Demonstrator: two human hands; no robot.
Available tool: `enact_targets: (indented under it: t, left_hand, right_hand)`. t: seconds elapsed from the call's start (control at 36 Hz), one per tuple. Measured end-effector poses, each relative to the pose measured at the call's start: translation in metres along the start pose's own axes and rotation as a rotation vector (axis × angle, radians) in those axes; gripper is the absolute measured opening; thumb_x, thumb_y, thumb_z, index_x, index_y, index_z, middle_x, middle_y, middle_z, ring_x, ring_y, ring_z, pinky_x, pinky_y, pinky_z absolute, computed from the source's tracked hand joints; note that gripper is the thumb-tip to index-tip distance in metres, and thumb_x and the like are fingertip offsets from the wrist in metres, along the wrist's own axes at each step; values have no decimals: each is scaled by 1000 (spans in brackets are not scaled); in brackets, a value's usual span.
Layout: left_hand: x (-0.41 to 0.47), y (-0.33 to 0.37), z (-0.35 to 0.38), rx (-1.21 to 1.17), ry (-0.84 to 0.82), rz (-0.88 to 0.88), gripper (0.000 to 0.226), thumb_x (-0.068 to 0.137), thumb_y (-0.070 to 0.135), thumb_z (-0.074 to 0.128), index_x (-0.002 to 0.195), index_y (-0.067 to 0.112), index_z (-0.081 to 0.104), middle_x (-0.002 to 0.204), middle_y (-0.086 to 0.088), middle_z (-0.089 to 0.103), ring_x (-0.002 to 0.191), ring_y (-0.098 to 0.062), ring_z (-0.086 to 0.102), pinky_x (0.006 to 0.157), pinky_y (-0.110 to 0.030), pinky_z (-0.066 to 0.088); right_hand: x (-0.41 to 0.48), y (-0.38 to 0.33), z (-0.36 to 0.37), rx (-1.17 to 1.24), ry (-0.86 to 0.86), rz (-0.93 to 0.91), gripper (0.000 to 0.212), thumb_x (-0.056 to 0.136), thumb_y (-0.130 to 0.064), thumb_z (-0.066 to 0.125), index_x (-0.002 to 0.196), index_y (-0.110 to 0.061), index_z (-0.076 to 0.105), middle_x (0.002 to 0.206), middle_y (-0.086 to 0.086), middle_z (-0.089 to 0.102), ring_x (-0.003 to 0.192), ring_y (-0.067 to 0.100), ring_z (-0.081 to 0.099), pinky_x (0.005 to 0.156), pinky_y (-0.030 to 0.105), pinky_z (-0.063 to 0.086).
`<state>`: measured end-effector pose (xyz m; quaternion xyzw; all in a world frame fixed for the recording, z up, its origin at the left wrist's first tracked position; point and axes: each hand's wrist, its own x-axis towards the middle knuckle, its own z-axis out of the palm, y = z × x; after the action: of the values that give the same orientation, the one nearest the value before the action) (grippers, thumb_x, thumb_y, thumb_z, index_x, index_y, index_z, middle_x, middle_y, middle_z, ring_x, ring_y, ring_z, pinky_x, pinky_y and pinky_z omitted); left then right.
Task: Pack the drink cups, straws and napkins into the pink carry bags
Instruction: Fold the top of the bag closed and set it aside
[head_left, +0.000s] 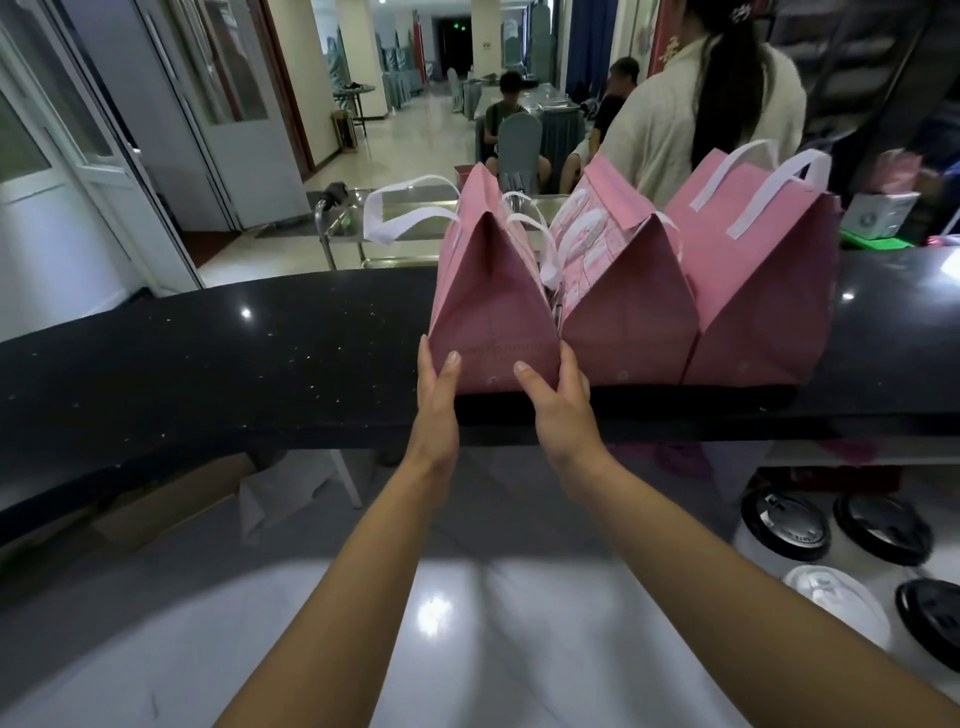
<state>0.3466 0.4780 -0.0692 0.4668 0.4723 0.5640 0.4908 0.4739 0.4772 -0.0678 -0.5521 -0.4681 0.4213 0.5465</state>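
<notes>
Obs: three pink carry bags stand in a row on the raised black tabletop (260, 353). Landmark = left bag (493, 291). The middle bag (623, 312) touches its right side, and the right bag (763, 291) stands beyond that. The left bag is upright with its top folded to a peak. Its white handles (395, 218) flop to its left and rear. It sits near the tabletop's near edge.

Hands: left hand (439, 384) lies flat against the left bag's lower left corner. Right hand (558, 400) lies against its lower right corner, fingers slipped into the seam with the middle bag. Both grips are spread: fingers straight, thumbs on the near face, the bag pressed between the palms and not pinched.

Lidded cups (784, 525) stand well below and to the right of the left bag, unpacked. No straws or napkins are visible, and the bag's contents are hidden.

Risks (judgement):
- A palm squeeze on thin walls could buckle them and let the bag slip.
- A tall bag held only at the base may tip if shifted fast.
- The right fingers wedged in the seam could drag or topple the middle bag.
- A pull toward the near edge could drop the bag off it.
</notes>
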Motion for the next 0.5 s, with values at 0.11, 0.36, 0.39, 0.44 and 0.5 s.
enact_targets:
  t: [0.11,0.36,0.39,0.44,0.5]
  left_hand:
    - [2,1,-8,5,-49,-3,62,100,55,41,154,48,12,159,15,29,143,-5,30,110,-28,21]
    - [-14,12,-36,252,-224,20,71,90,61,49,154,39,27,152,17,42,139,-1,38,120,-37,25]
    - [-18,13,-40,309,-228,14,72,90,63,49,154,39,26,154,18,39,140,-1,36,121,-37,24]
    - [-25,15,-51,459,-231,5,71,89,69,48,153,45,26,157,17,35,144,-4,31,120,-38,24]
    - [-35,18,-63,686,-234,26,76,81,83,43,150,54,24,162,12,27,150,-10,20,122,-45,21]
  right_hand:
    - [0,-4,-6,-32,-20,10,74,93,-45,60,155,-29,25,157,-2,23,142,16,32,118,35,28]
    - [-24,-11,-38,-127,-91,3,72,90,-49,62,153,-28,32,155,-7,31,140,13,34,116,41,33]
    - [-28,-12,-43,-167,-116,-18,71,91,-48,63,152,-28,34,156,-6,32,141,13,33,117,37,31]
    - [-36,-15,-53,-284,-181,-77,68,91,-46,64,151,-29,37,155,-6,34,141,12,33,113,30,29]
    - [-48,-21,-63,-480,-245,-149,66,91,-47,63,149,-30,39,153,-7,36,141,12,33,111,29,29]
